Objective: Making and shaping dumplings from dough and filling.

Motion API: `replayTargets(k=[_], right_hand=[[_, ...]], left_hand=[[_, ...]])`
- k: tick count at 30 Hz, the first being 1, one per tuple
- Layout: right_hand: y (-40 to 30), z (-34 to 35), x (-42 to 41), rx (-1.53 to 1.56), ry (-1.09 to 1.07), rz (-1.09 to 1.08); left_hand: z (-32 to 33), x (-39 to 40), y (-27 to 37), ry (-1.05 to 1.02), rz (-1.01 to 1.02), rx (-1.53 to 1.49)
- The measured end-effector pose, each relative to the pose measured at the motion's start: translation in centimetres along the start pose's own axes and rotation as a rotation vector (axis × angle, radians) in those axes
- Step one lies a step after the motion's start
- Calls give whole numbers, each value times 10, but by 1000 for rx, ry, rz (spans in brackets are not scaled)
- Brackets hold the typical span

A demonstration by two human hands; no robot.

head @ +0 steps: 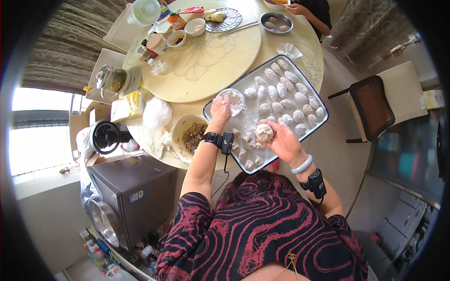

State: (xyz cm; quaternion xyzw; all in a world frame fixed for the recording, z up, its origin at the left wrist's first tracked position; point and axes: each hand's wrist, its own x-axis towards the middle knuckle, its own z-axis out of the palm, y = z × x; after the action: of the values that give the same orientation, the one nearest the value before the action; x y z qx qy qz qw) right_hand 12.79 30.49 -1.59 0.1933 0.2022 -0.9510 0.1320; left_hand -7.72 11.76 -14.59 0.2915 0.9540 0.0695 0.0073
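Note:
My right hand [286, 142] holds a round pleated dough dumpling [264, 132] between thumb and fingers, above a white enamel tray with a blue rim [316, 127]. My left hand [221, 109] reaches its fingers into a small bowl of white flour [235, 100] at the tray's left side; whether it grips any flour is hidden. Flour-dusted oval dumplings [281, 90] lie in rough rows across the far and right part of the tray. Smaller lumps of dough [249, 164] lie at its near corner. A bowl of dark minced filling [177, 140] stands left of the tray.
Behind the tray is a round turntable [204, 70] bearing small bowls, jars and a patterned plate [233, 17]. A steel bowl [276, 32] with round pieces stands far right, near another person's arm [307, 13]. Plastic bags [157, 112] and a glass kettle [114, 79] are at left.

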Motion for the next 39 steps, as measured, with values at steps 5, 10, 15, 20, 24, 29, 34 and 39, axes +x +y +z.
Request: replayTargets(k=[5,10,15,20,24,29,34,39], right_hand=[[3,-6,-3,40,67,-47],[7,-7,5,92,49,-77],[5,-5,19,141,4,-19],[-4,16,24,125,-83,6],[-6,51,24,187,-104,-1],[3,71,25,116,-203,-151],[0,85,15,111,-242,-149],[-3,93,7,51,-262,-94]], left_hand=[[21,12,7,-15,137,51],[6,22,9,-240,129,127],[-30,4,12,-43,169,104],[-117,-41,66,-66,135,-713],[-153,-76,111,242,249,-735],[-156,-77,124,578,270,-683],[-166,-83,130,639,257,-678],[-169,-87,130,512,43,-816]])
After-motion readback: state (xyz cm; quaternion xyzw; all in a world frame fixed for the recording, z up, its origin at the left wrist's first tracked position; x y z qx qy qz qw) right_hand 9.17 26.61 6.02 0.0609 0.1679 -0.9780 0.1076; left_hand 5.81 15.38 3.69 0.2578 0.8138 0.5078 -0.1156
